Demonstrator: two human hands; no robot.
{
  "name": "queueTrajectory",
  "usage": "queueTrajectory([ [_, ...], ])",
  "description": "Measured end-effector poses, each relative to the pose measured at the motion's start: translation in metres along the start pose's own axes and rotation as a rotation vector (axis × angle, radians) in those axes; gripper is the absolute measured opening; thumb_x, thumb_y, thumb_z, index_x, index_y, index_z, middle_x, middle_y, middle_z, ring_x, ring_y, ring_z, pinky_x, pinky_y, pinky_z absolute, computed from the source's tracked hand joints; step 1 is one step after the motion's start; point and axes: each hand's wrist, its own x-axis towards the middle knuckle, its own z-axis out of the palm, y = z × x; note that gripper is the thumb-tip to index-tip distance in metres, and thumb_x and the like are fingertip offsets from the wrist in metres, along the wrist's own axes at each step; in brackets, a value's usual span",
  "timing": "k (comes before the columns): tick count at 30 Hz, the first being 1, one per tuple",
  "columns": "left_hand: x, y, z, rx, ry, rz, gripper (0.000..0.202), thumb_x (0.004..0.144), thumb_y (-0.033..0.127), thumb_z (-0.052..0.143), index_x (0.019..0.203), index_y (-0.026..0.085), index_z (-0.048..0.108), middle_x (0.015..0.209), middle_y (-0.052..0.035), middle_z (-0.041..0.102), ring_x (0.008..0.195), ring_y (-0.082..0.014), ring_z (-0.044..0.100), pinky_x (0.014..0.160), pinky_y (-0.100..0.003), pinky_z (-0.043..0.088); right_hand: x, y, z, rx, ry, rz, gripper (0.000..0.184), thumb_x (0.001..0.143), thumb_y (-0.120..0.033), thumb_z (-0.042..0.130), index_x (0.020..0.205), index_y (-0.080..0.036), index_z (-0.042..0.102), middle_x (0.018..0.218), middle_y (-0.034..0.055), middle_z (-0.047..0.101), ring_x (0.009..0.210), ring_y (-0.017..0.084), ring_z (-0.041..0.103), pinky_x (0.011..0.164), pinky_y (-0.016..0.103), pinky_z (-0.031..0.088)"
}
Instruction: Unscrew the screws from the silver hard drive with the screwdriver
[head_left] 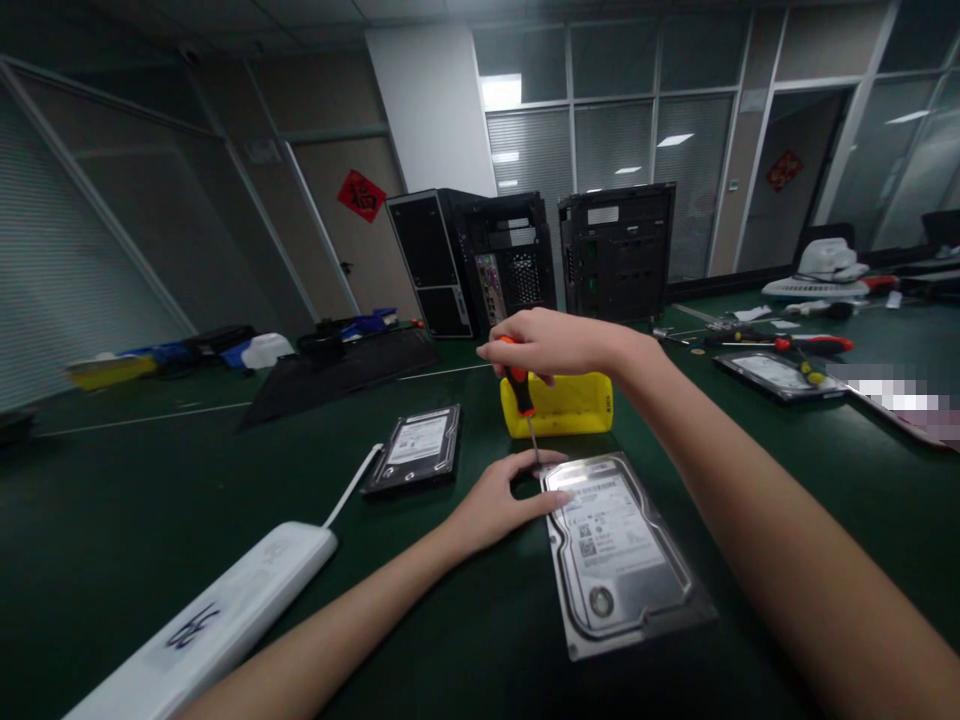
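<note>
A silver hard drive (619,550) lies label up on the dark green table (112,520) in front of me. My right hand (551,343) is closed round the orange and black handle of a screwdriver (519,392), held upright with its tip at the drive's far left corner. My left hand (501,500) rests at that same corner, thumb and forefinger curled around the screwdriver's tip and touching the drive's edge. A second hard drive (416,447) lies to the left, apart from both hands.
A yellow tray (559,405) stands just behind the drive. A white power strip (225,610) with its cable lies at the near left. Two black computer cases (480,260) (619,250) stand at the back. Another drive (776,373) and red-handled tools (814,343) lie at the right.
</note>
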Motion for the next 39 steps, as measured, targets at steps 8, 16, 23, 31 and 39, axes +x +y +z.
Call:
queueTrajectory([
  [8, 0.0, 0.001, -0.001, 0.013, -0.001, 0.006, 0.046, 0.077, 0.044, 0.061, 0.118, 0.023, 0.056, 0.121, -0.0027, 0.059, 0.112, -0.023, 0.052, 0.098, -0.036, 0.038, -0.002, -0.007, 0.0, 0.093, -0.055, -0.012, 0.029, 0.09, -0.031, 0.036, 0.089, -0.01, 0.055, 0.081, 0.0075, 0.061, 0.052, 0.008, 0.055, 0.049, 0.019, 0.043],
  [16, 0.001, -0.001, 0.0, 0.015, 0.012, 0.026, 0.046, 0.077, 0.044, 0.062, 0.117, 0.022, 0.057, 0.118, -0.0026, 0.06, 0.111, -0.0228, 0.053, 0.097, -0.034, 0.038, 0.002, 0.004, 0.002, 0.017, 0.0, -0.034, 0.028, 0.089, -0.037, 0.042, 0.095, -0.013, 0.056, 0.082, 0.005, 0.062, 0.049, 0.006, 0.054, 0.047, 0.018, 0.039],
  [23, 0.001, -0.003, 0.0, 0.014, 0.01, 0.032, 0.045, 0.077, 0.044, 0.062, 0.117, 0.023, 0.057, 0.118, -0.0018, 0.06, 0.11, -0.0216, 0.053, 0.097, -0.033, 0.038, 0.0, 0.001, 0.001, 0.064, -0.012, 0.007, 0.042, 0.091, -0.042, 0.033, 0.083, -0.011, 0.06, 0.084, 0.0084, 0.063, 0.06, 0.01, 0.058, 0.047, 0.017, 0.04],
  [31, 0.001, 0.0, 0.0, 0.018, 0.005, 0.014, 0.047, 0.077, 0.045, 0.061, 0.118, 0.022, 0.056, 0.12, -0.004, 0.059, 0.112, -0.0236, 0.052, 0.098, -0.036, 0.038, 0.0, -0.002, -0.002, 0.103, -0.02, -0.038, 0.034, 0.091, -0.024, 0.032, 0.093, -0.007, 0.061, 0.088, 0.0107, 0.063, 0.059, 0.009, 0.058, 0.051, 0.018, 0.044],
  [39, 0.0, 0.001, 0.0, 0.015, 0.009, 0.018, 0.047, 0.077, 0.044, 0.061, 0.118, 0.021, 0.056, 0.12, -0.0043, 0.06, 0.112, -0.0242, 0.052, 0.097, -0.036, 0.038, 0.002, 0.0, 0.001, 0.203, -0.063, -0.101, 0.032, 0.089, -0.034, 0.043, 0.092, -0.008, 0.062, 0.079, 0.0068, 0.064, 0.053, 0.007, 0.057, 0.05, 0.018, 0.044],
])
